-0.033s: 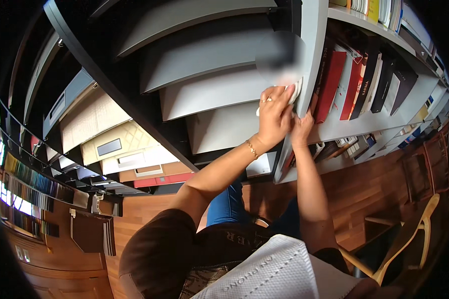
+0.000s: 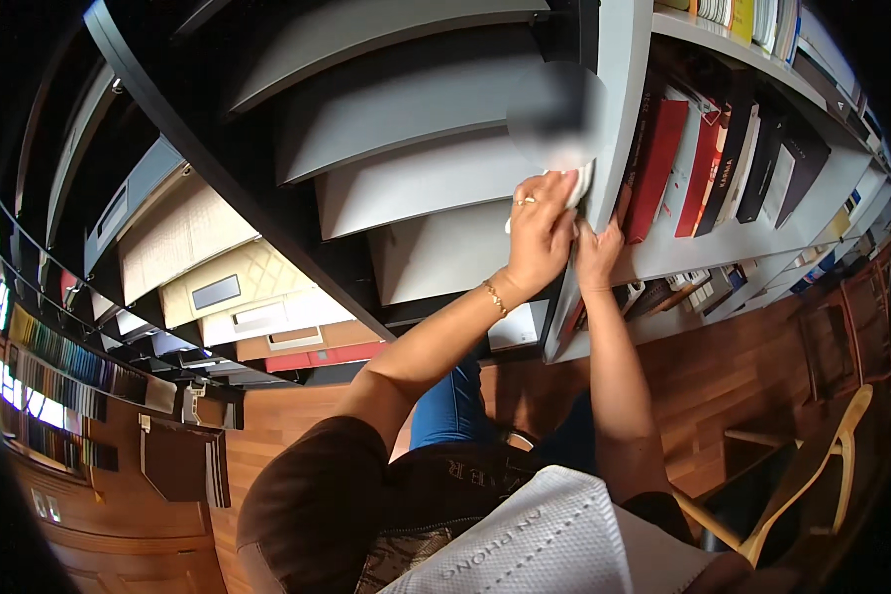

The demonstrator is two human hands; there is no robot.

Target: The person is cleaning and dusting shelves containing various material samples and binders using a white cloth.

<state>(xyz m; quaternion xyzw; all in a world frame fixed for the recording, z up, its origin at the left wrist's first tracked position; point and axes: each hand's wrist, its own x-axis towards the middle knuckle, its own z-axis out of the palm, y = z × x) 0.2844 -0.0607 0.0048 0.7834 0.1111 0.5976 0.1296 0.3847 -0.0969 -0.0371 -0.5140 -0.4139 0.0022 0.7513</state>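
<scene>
A crumpled white cloth [image 2: 585, 182] is bunched under the fingers of my left hand [image 2: 540, 233], which is closed on it. The cloth lies against the white upright panel [image 2: 621, 89] between two shelf units. Just below and to the right, my right hand [image 2: 599, 255] grips the front edge of that same panel, with fingers reaching round to the book side. Beside my left hand, tilted grey and white shelf boards [image 2: 416, 178] are stacked in the dark-framed unit. A blurred round patch hides the area just above the cloth.
Red and black books [image 2: 658, 168] lean on the white shelf [image 2: 733, 247] at the right. A dark rack with sample panels [image 2: 193, 233] stands at the left. Behind me at the lower right is a wooden chair [image 2: 841, 445], on a wooden floor [image 2: 703, 366].
My left hand and the cloth have shifted very slightly left along the panel. My right hand keeps its place on the panel edge.
</scene>
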